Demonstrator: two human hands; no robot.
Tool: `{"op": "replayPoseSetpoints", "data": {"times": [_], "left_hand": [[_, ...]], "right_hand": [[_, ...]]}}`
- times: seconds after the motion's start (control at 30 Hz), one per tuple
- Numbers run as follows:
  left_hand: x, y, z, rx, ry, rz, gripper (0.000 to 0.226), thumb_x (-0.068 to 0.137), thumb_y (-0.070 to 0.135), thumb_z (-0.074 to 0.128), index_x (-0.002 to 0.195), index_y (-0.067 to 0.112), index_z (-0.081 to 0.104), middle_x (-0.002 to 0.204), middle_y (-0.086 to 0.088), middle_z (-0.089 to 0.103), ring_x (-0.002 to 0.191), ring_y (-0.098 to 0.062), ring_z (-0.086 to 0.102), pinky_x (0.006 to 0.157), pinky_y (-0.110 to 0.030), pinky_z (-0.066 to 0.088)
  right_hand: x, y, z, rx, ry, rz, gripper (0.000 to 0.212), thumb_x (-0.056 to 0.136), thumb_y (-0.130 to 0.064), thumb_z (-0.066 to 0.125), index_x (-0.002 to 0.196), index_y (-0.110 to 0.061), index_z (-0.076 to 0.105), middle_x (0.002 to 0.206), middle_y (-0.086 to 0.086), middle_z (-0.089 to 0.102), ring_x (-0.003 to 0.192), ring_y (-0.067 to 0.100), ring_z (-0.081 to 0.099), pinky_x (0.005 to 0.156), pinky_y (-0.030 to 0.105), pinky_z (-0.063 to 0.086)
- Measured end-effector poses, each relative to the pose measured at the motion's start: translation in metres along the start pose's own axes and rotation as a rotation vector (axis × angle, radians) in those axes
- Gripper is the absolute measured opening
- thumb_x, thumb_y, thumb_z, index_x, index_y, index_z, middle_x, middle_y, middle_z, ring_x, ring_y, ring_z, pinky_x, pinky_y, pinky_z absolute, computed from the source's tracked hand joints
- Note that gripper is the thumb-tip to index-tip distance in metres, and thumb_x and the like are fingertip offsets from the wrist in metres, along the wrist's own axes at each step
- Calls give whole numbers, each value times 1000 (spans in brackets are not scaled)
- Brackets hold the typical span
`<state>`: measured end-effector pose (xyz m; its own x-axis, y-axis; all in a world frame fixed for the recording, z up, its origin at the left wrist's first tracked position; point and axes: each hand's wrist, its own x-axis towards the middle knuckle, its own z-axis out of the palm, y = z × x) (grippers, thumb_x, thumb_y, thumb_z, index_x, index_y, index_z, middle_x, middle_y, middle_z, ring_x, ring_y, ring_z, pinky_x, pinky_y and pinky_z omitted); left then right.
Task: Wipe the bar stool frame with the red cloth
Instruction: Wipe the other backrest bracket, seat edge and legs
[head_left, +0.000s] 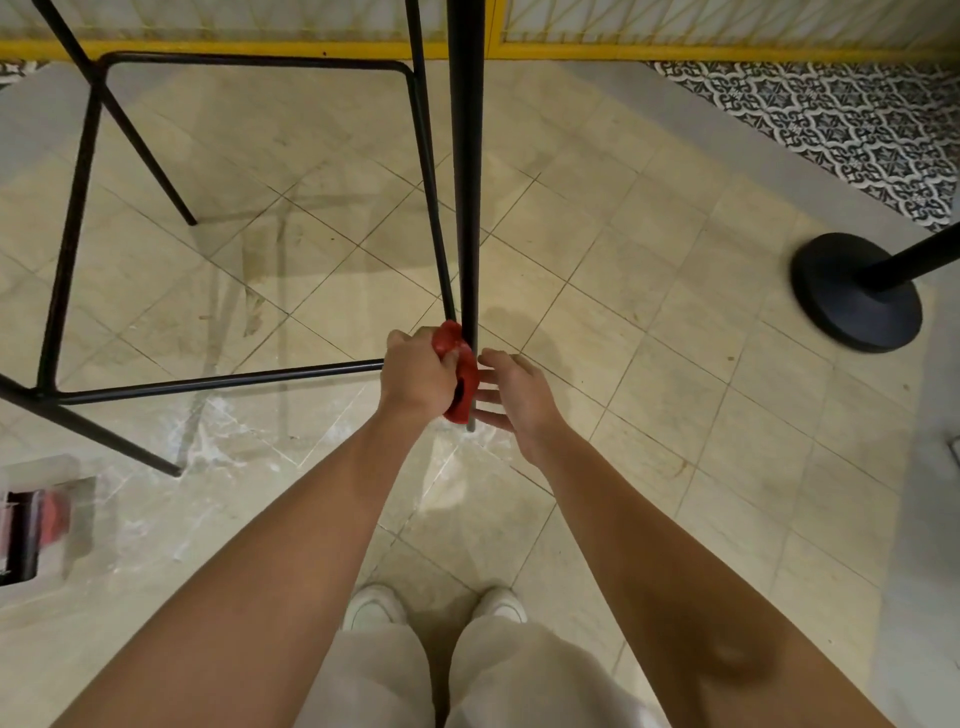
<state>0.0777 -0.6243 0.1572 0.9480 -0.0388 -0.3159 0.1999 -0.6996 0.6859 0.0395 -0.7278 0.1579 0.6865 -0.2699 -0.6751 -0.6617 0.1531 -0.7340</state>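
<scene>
The black metal bar stool frame (466, 156) stands on the tiled floor, its near leg coming down to the floor in front of me. A red cloth (460, 364) is bunched against the bottom of that leg, where the footrest bar (218, 382) meets it. My left hand (418, 371) grips the cloth, fingers curled round it. My right hand (517, 395) is just right of the leg, fingers straight and spread, their tips at the cloth and leg.
A black round stanchion base (857, 293) with its post stands at the right. A yellow railing (675, 52) runs along the far edge. A blurred box-like object (36, 525) sits at the left. My white shoes (374, 605) are below the hands.
</scene>
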Motion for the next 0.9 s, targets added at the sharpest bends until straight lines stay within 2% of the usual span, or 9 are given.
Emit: {"op": "replayPoseSetpoints", "data": {"times": [0.07, 0.2, 0.33, 0.53, 0.6, 0.67, 0.73, 0.83, 0.9], "left_hand": [[-3, 0, 4, 21, -6, 6, 29, 96, 22, 48, 121, 8, 55, 120, -14, 45, 83, -20, 51, 79, -23, 39], [-9, -9, -1, 89, 17, 77, 29, 95, 17, 49, 122, 8, 55, 115, -10, 45, 86, -20, 53, 80, -23, 41], [-9, -12, -12, 87, 57, 75, 31, 95, 15, 50, 124, 7, 55, 118, -9, 45, 84, -14, 47, 81, -19, 38], [-10, -12, -6, 100, 32, 80, 29, 96, 16, 48, 122, 7, 57, 113, -10, 43, 90, -23, 55, 82, -28, 47], [-8, -17, -14, 131, 39, 83, 29, 94, 15, 52, 122, 7, 58, 111, -10, 43, 88, -23, 55, 83, -30, 49], [-7, -28, -24, 129, 64, 51, 30, 93, 12, 51, 122, 8, 58, 106, -6, 38, 85, -21, 51, 80, -26, 45], [-9, -42, -37, 107, 100, -9, 31, 93, 8, 48, 123, 8, 57, 105, -5, 36, 88, -20, 49, 83, -24, 40], [-12, -65, -56, 101, 172, -57, 30, 93, 7, 48, 120, 7, 60, 113, -15, 43, 96, -31, 53, 89, -32, 42], [-13, -81, -69, 112, 215, -93, 30, 93, 7, 49, 120, 6, 60, 116, -19, 44, 98, -35, 53, 92, -37, 43]], "right_hand": [[2, -2, 4, -45, 24, -28, 28, 91, -30, 48, 111, -11, 55, 103, 8, 67, 96, 23, 65, 86, 42, 55], [4, -3, 10, -71, 59, -43, 26, 93, -31, 45, 110, -14, 55, 106, 7, 65, 97, 24, 64, 86, 43, 54], [0, -4, 14, -95, 66, -56, 28, 93, -30, 47, 113, -12, 56, 104, 6, 64, 97, 24, 63, 86, 40, 54], [-6, -6, 23, -214, 67, -92, 21, 91, -32, 49, 103, -16, 56, 100, 7, 65, 96, 27, 63, 90, 45, 51], [-7, -7, 23, -259, 80, -125, 24, 92, -32, 47, 106, -16, 56, 98, 3, 62, 95, 23, 60, 90, 42, 50], [-9, -8, 24, -300, 79, -171, 25, 93, -29, 46, 111, -14, 56, 94, -2, 59, 85, 15, 58, 79, 31, 51], [-13, -11, 30, -368, 74, -246, 26, 95, -27, 46, 115, -13, 56, 96, -6, 55, 78, 8, 53, 69, 21, 45], [-19, -17, 43, -422, 21, -326, 27, 95, -24, 48, 117, -12, 56, 102, -5, 55, 90, 10, 51, 79, 21, 41], [-22, -19, 52, -463, -20, -333, 27, 95, -24, 48, 118, -13, 56, 107, -4, 56, 94, 8, 49, 81, 19, 36]]}}
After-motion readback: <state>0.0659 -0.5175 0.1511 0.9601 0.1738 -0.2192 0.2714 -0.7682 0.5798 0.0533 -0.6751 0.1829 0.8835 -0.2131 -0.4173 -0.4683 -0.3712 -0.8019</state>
